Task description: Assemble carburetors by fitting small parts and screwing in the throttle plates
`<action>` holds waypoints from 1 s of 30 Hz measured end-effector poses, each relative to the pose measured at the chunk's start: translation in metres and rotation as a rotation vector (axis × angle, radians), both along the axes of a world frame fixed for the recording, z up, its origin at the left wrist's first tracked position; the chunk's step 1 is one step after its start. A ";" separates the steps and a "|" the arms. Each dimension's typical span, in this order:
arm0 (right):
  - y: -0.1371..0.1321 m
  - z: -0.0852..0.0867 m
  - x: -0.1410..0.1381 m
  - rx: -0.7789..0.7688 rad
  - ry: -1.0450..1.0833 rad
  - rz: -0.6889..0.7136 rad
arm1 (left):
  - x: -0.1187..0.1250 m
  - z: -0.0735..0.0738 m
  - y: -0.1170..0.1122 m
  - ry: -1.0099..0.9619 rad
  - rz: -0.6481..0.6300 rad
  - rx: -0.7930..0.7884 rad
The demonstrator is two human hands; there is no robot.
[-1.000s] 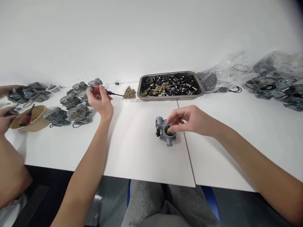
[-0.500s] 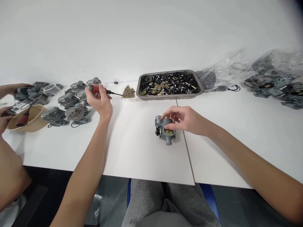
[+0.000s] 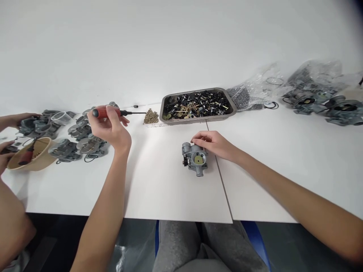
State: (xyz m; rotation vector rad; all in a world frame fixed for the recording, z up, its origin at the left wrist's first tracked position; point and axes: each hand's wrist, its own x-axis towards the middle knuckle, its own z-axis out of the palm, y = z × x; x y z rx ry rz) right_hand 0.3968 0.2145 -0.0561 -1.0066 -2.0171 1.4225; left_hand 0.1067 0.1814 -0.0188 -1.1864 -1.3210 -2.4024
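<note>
While gripping the red screwdriver (image 3: pixel 122 113) in the left hand (image 3: pixel 110 130), left of the metal tray (image 3: pixel 198 119), touches the carburetor (image 3: pixel 195 158) in front of the tray with the right hand (image 3: pixel 214 144); cannot tell whether pinching.

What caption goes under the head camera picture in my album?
Left hand holds a red screwdriver beside a brassy pile; right hand at a gray metal part.

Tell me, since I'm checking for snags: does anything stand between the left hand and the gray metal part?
Nothing visible does: white tabletop shows between the left hand and the gray metal part.
</note>
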 end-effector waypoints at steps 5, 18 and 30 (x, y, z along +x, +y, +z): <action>0.003 -0.006 0.001 -0.058 0.052 -0.001 | 0.006 -0.002 0.000 0.052 0.011 0.016; 0.003 -0.012 -0.001 -0.011 0.008 -0.010 | -0.023 -0.040 0.023 -0.013 -0.029 -0.269; 0.004 -0.012 -0.001 -0.017 0.020 -0.005 | -0.018 -0.039 0.022 -0.010 -0.048 -0.239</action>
